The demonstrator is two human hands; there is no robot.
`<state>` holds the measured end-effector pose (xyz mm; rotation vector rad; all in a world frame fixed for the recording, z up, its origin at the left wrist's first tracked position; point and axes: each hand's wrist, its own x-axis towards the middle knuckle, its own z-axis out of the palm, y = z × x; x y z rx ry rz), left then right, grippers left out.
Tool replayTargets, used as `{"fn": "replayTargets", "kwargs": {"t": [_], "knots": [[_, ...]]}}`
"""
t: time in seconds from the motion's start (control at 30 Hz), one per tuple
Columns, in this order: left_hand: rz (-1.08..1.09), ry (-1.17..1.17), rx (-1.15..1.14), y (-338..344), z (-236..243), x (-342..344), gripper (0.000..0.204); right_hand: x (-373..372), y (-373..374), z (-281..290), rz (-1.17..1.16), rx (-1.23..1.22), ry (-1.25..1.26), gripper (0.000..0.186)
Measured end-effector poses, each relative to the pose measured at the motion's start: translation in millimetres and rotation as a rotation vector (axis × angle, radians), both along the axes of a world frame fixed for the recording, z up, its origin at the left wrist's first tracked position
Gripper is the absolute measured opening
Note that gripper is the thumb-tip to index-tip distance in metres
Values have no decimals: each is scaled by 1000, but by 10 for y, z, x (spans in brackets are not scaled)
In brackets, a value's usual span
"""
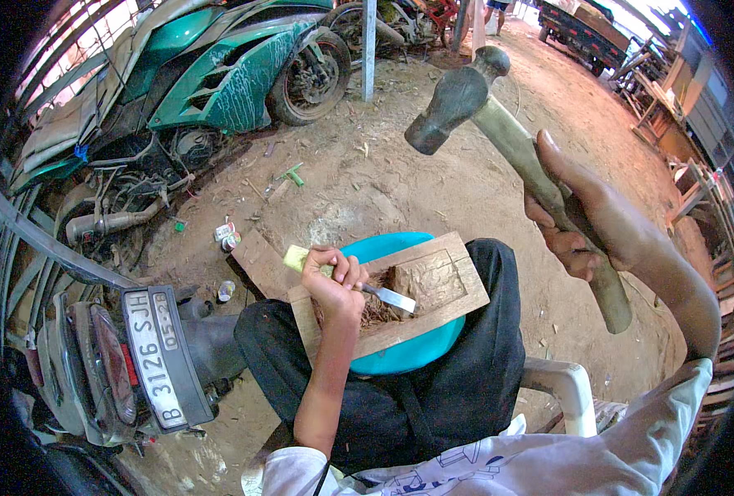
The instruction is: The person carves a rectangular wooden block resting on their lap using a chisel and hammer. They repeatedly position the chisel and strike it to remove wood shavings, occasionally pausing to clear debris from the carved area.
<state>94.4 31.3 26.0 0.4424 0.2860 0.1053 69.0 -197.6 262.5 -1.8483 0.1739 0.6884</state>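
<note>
My left hand [332, 283] is closed round a chisel [393, 298] with a yellow-green handle, its flat metal blade pointing right and down onto the wood. Under it lies a rectangular carved wooden board [429, 285] with a raised frame; its left part is hollowed out and holds brown shavings. The board rests across a turquoise plastic seat or basin [408, 351] between my knees. Raised at the upper right, my right hand [581, 207] grips the wooden handle of a ball-peen hammer [459, 103]. The hammer's dark head is well apart from the chisel.
A green motorcycle [218, 83] stands at the upper left, and another vehicle's rear with a plate [162, 360] is close on my left. A wooden plank [259, 263], small cups [228, 236] and a green tool-like piece [292, 174] lie on the dirt floor. A white chair arm [572, 388] is at my right.
</note>
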Motion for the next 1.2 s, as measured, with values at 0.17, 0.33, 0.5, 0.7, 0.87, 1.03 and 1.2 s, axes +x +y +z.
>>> {"fn": "replayTargets", "kwargs": {"t": [0.17, 0.33, 0.5, 0.7, 0.87, 1.03, 1.2], "knots": [[-88, -27, 22, -250, -3, -63, 13, -33, 8, -22, 36, -59, -17, 64], [-43, -396, 30, 22, 23, -51, 6, -71, -13, -55, 61, -77, -42, 64], [-135, -529, 18, 62, 163, -77, 7, -55, -26, -146, 23, -60, -19, 63], [-155, -449, 86, -7, 75, -60, 8, -65, -32, -172, 28, -88, -38, 63], [-225, -478, 96, -63, 1, -8, 7, -58, -88, -155, 78, -100, -11, 65], [-473, -549, 199, -113, 164, 110, 8, -66, -52, -195, 4, -38, -5, 63], [-753, -533, 166, -225, 193, 295, 13, -44, -53, -160, 48, -25, -19, 64]]}}
